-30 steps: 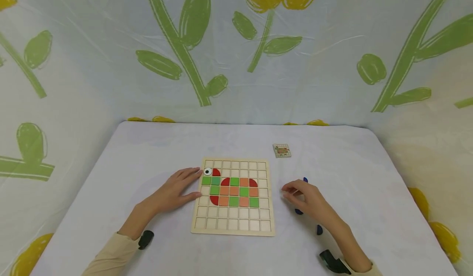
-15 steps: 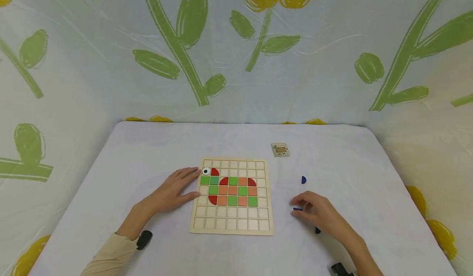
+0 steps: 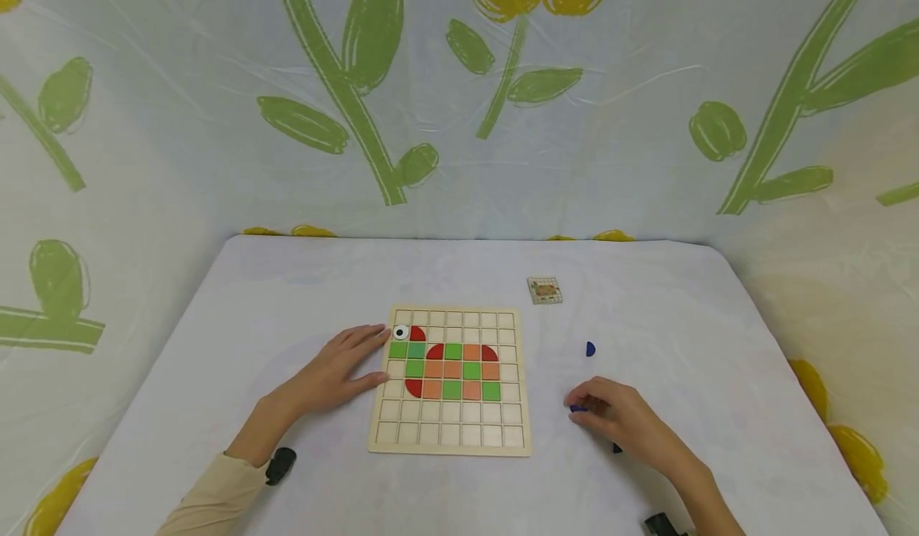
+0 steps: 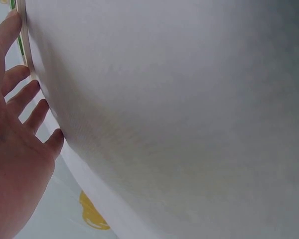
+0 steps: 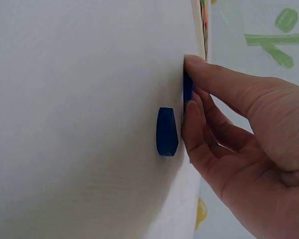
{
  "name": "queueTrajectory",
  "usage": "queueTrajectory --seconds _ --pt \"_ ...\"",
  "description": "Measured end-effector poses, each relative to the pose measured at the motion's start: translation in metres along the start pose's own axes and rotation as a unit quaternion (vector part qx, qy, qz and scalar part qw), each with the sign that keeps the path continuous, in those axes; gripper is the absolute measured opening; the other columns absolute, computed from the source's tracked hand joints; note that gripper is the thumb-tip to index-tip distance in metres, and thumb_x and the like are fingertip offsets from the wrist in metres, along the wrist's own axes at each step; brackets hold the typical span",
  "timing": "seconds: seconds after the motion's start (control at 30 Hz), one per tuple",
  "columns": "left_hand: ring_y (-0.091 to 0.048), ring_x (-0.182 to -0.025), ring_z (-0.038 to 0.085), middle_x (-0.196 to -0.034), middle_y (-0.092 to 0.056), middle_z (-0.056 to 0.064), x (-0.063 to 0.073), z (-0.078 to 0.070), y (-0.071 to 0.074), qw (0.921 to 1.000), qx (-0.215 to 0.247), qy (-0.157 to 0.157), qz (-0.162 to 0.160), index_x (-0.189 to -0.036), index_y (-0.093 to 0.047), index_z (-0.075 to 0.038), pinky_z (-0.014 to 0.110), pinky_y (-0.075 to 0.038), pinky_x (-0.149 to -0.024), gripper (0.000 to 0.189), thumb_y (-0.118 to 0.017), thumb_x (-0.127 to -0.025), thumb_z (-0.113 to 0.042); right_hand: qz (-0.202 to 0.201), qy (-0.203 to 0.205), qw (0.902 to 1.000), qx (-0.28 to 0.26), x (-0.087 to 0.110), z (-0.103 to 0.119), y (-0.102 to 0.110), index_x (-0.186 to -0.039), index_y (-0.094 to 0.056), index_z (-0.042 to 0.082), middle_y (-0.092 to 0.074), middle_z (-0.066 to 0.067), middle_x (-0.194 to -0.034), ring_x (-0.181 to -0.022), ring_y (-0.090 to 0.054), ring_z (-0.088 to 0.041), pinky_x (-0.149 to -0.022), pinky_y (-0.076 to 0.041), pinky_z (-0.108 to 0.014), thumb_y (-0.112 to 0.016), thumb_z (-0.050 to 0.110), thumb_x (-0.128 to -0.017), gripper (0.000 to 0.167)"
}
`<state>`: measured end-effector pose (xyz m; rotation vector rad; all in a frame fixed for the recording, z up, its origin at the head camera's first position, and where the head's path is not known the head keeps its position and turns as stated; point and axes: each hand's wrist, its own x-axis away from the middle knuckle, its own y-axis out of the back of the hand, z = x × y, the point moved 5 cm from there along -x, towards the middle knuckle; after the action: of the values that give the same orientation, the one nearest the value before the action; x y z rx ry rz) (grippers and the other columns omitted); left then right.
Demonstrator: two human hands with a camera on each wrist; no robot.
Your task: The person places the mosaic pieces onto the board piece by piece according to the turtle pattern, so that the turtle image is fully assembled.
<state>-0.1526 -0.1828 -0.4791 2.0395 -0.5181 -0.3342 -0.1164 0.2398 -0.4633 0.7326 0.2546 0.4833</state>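
Observation:
A square wooden grid board [image 3: 459, 436] lies on the table, with red, green and orange tiles and a round eye tile [image 3: 400, 333] set in its cells. My left hand [image 3: 326, 376] rests flat, its spread fingertips and thumb against the board's left edge. To the right of the board, my right hand [image 3: 621, 416] pinches a blue half-round tile [image 5: 188, 88] between thumb and forefinger, close over the tabletop. Another blue tile [image 5: 167, 132] lies near that hand, partly hidden under it in the head view. A third blue half-round tile [image 3: 590, 349] sits beyond the fingers.
A small picture card [image 3: 545, 290] lies behind the board, to the right. The white cloth-covered table [image 3: 309, 281] meets a flower-printed curtain [image 3: 574, 161] at the back and sides.
My right hand has come back toward me and slightly right, and its thumb and forefinger have closed on the blue tile. The left hand has stayed at the board's edge.

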Motion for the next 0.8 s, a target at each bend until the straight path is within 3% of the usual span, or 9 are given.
queueTrajectory --seconds 0.23,0.5,0.8 --pt "-0.035 -0.146 0.039 -0.159 -0.041 0.014 0.002 0.001 0.001 1.0 -0.001 0.004 -0.002 -0.156 -0.044 -0.008 0.06 -0.034 -0.116 0.071 -0.071 -0.098 -0.039 0.004 -0.029 0.9996 0.004 -0.003 0.001 0.003 -0.112 -0.073 0.008 -0.074 0.002 -0.107 -0.095 -0.067 -0.008 -0.08 -0.059 -0.027 -0.072 0.006 -0.096 0.016" --pt "-0.035 -0.146 0.039 -0.16 -0.041 0.014 0.002 0.003 0.0 1.0 -0.003 0.004 -0.003 -0.157 -0.044 -0.008 0.06 -0.034 -0.116 0.071 -0.07 -0.098 -0.039 0.016 -0.014 0.9998 0.003 -0.01 0.005 0.004 -0.111 -0.073 0.007 -0.073 0.001 -0.107 -0.094 -0.068 -0.016 -0.079 -0.06 -0.028 -0.073 0.002 -0.094 0.018" --pt "-0.035 -0.146 0.039 -0.16 -0.04 0.014 0.0 0.002 -0.001 1.0 -0.001 0.002 0.003 -0.157 -0.043 -0.009 0.06 -0.034 -0.116 0.072 -0.07 -0.098 -0.04 0.014 0.0 0.9997 0.021 -0.028 0.009 -0.002 -0.111 -0.074 0.006 -0.072 0.002 -0.105 -0.093 -0.068 -0.013 -0.081 -0.06 -0.027 -0.074 -0.003 -0.092 0.021"
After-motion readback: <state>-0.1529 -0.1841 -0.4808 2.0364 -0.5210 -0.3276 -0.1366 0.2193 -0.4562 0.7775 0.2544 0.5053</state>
